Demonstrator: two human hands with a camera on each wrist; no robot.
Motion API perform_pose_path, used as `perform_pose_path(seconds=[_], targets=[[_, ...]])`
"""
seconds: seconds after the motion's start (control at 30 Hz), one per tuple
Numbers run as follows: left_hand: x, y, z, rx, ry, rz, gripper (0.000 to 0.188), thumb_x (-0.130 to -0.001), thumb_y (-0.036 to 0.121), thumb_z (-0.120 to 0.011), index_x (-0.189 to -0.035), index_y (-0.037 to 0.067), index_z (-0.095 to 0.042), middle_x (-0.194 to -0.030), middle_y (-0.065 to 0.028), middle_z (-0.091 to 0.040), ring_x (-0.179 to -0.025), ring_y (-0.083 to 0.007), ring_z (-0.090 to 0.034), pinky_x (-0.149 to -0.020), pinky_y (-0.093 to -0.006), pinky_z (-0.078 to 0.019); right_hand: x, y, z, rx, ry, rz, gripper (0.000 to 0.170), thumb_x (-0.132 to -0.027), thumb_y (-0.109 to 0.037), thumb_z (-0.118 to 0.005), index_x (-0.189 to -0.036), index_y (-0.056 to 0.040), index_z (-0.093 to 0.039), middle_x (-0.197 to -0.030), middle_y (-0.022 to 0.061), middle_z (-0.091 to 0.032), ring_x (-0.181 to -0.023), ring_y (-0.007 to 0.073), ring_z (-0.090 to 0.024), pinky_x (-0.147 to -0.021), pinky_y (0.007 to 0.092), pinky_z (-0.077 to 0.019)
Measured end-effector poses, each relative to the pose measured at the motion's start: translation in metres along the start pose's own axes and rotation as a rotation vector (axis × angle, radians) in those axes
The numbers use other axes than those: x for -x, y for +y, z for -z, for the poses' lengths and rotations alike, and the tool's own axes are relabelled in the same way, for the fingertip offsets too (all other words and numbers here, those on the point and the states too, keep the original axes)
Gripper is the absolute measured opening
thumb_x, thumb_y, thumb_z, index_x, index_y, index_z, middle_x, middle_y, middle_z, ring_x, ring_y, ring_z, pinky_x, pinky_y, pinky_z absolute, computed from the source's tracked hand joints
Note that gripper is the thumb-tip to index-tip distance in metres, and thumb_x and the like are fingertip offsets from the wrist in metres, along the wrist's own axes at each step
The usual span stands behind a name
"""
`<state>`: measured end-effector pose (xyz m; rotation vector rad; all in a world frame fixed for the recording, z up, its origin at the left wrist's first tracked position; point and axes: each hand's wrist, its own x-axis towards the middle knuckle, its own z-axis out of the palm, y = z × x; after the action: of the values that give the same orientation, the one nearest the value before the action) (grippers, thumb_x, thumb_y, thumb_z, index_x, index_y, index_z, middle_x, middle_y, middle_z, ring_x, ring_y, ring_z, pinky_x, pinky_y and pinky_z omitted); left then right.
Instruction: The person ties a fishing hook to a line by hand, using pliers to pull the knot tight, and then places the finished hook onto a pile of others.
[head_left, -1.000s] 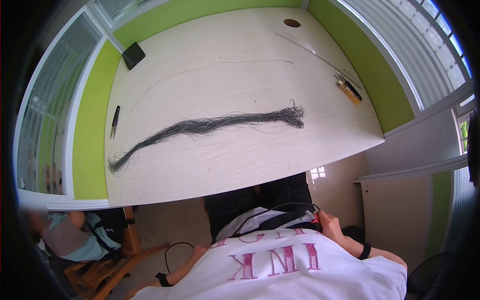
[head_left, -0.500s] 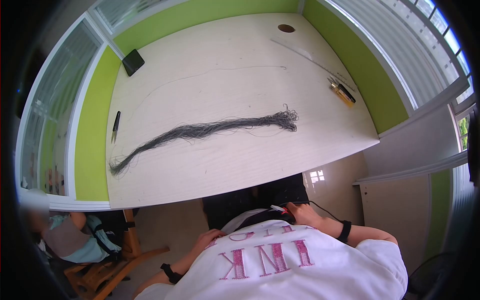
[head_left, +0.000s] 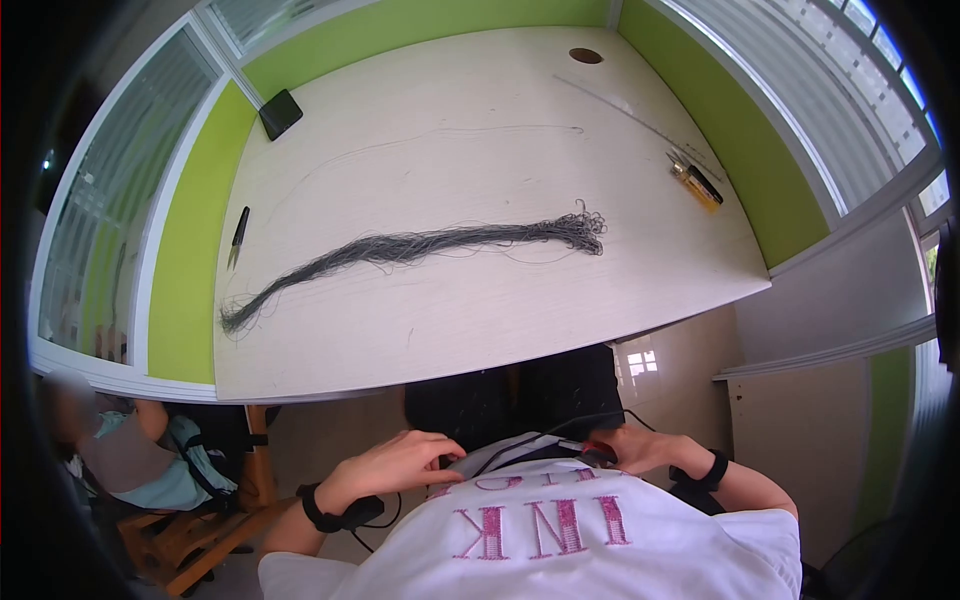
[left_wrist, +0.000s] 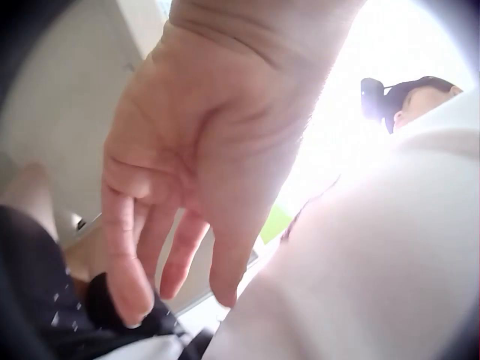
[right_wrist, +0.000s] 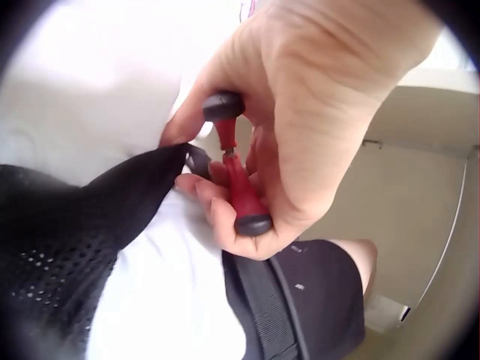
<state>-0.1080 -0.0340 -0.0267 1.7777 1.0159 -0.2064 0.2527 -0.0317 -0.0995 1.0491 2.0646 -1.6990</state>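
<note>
The left hand (left_wrist: 202, 142) hangs with loosely bent, spread fingers and nothing between them; in the head view this left hand (head_left: 395, 464) is beside the white shirt (head_left: 540, 530) at the waist. Low at the right of the waist, the right hand (head_left: 640, 448) grips a small red tool. The right wrist view shows the right hand (right_wrist: 292, 135) curled round the red tool with black ends (right_wrist: 241, 184), its thumb and a finger at the edge of a black mesh cloth (right_wrist: 127, 195).
On the table (head_left: 450, 330) lie a bundle of dark strands (head_left: 400, 247), black snips (head_left: 239, 238), yellow-and-black tools (head_left: 695, 182), a clear ruler (head_left: 630, 112) and a black box (head_left: 280, 115). A seated person (head_left: 140, 460) is at the lower left.
The left hand has lifted from the shirt's edge and come forward. The right hand moved inward, then slightly back outward, with the red tool still in it. The table's things have not moved.
</note>
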Motion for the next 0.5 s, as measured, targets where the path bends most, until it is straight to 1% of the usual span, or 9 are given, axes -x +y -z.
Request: perform_pose_path(seconds=[0.03, 0.1, 0.17, 0.2, 0.23, 0.27, 0.3, 0.4, 0.5], targets=[[0.002, 0.012, 0.012, 0.058, 0.162, -0.098, 0.025, -0.086, 0.012, -0.068, -0.108, 0.001, -0.065, -0.095, -0.0105, -0.067, -0.073, -0.0184, -0.066, -0.064, -0.0281, -0.0541, 0.005, -0.01, 0.01, 0.001, 0.004, 0.008, 0.048, -0.075, -0.032, -0.069, -0.106, 0.0026, -0.056, -0.085, 0.02, -0.065, -0.081, 0.035, -0.063, -0.071, 0.0399, -0.0495], [0.003, 0.033, 0.035, 0.108, 0.454, -0.262, 0.019, -0.083, 0.005, -0.07, -0.101, 0.0, -0.067, -0.089, -0.0088, -0.068, -0.069, -0.0131, -0.064, -0.058, -0.0239, -0.0524, 0.024, -0.036, 0.034, 0.076, 0.102, 0.103, 0.04, -0.076, -0.024, -0.07, -0.103, 0.0027, -0.056, -0.081, 0.017, -0.064, -0.072, 0.0352, -0.061, -0.067, 0.0411, -0.0481], [0.001, 0.052, 0.059, 0.016, 0.716, -0.388, 0.013, -0.08, -0.001, -0.071, -0.092, -0.001, -0.069, -0.081, -0.0084, -0.068, -0.065, -0.0096, -0.062, -0.053, -0.0211, -0.0485, 0.04, -0.058, 0.06, 0.056, 0.306, 0.27, 0.031, -0.076, -0.017, -0.073, -0.097, 0.0007, -0.058, -0.077, 0.0123, -0.063, -0.064, 0.0248, -0.06, -0.064, 0.0332, -0.0468], [-0.006, 0.058, 0.07, -0.045, 0.833, -0.452, 0.01, -0.08, -0.002, -0.07, -0.089, -0.001, -0.068, -0.08, -0.0083, -0.067, -0.062, -0.0096, -0.06, -0.051, -0.0218, -0.0463, 0.047, -0.067, 0.071, -0.024, 0.424, 0.299, 0.028, -0.073, -0.011, -0.075, -0.09, -0.0016, -0.056, -0.076, 0.0089, -0.062, -0.065, 0.0234, -0.06, -0.064, 0.0322, -0.0471], [-0.017, 0.061, 0.08, -0.14, 0.911, -0.475, 0.008, -0.08, 0.0, -0.07, -0.087, 0.0, -0.067, -0.079, -0.0072, -0.067, -0.059, -0.0101, -0.059, -0.049, -0.022, -0.046, 0.05, -0.078, 0.082, -0.044, 0.592, 0.41, 0.025, -0.072, -0.007, -0.074, -0.088, -0.0036, -0.055, -0.074, 0.0064, -0.061, -0.065, 0.0223, -0.06, -0.065, 0.0313, -0.0474], [-0.029, 0.062, 0.089, -0.237, 0.992, -0.499, 0.006, -0.081, 0.002, -0.07, -0.085, 0.0, -0.066, -0.078, -0.0061, -0.066, -0.056, -0.0106, -0.058, -0.046, -0.0221, -0.0456, 0.052, -0.091, 0.093, -0.059, 0.741, 0.492, 0.023, -0.07, -0.002, -0.07, -0.087, -0.0044, -0.055, -0.075, 0.0068, -0.06, -0.068, 0.0215, -0.06, -0.066, 0.0304, -0.047], [-0.042, 0.065, 0.095, -0.239, 0.991, -0.506, 0.006, -0.081, 0.002, -0.07, -0.085, 0.0, -0.066, -0.078, -0.0061, -0.066, -0.056, -0.0106, -0.058, -0.046, -0.0221, -0.0456, 0.049, -0.096, 0.103, 0.008, 0.873, 0.524, 0.024, -0.072, 0.0, -0.068, -0.09, -0.0015, -0.054, -0.08, 0.0085, -0.059, -0.069, 0.0238, -0.057, -0.065, 0.0324, -0.0452], [-0.078, 0.075, 0.107, -0.3, 1.088, -0.515, 0.005, -0.081, -0.002, -0.069, -0.086, -0.001, -0.068, -0.081, -0.0075, -0.066, -0.06, -0.0109, -0.057, -0.05, -0.0231, -0.045, 0.028, -0.106, 0.131, 0.432, 1.258, 0.481, 0.027, -0.069, 0.001, -0.068, -0.092, -0.0007, -0.054, -0.079, 0.0126, -0.058, -0.072, 0.0293, -0.058, -0.064, 0.0351, -0.0467], [-0.103, 0.074, 0.118, -0.18, 1.041, -0.545, 0.005, -0.083, 0.002, -0.067, -0.086, -0.002, -0.068, -0.081, -0.0061, -0.065, -0.059, -0.0106, -0.057, -0.051, -0.0225, -0.0449, 0.002, -0.099, 0.146, 0.329, 1.313, 0.442, 0.027, -0.069, 0.0, -0.067, -0.092, -0.0008, -0.054, -0.079, 0.013, -0.058, -0.073, 0.0295, -0.059, -0.065, 0.0364, -0.047]])
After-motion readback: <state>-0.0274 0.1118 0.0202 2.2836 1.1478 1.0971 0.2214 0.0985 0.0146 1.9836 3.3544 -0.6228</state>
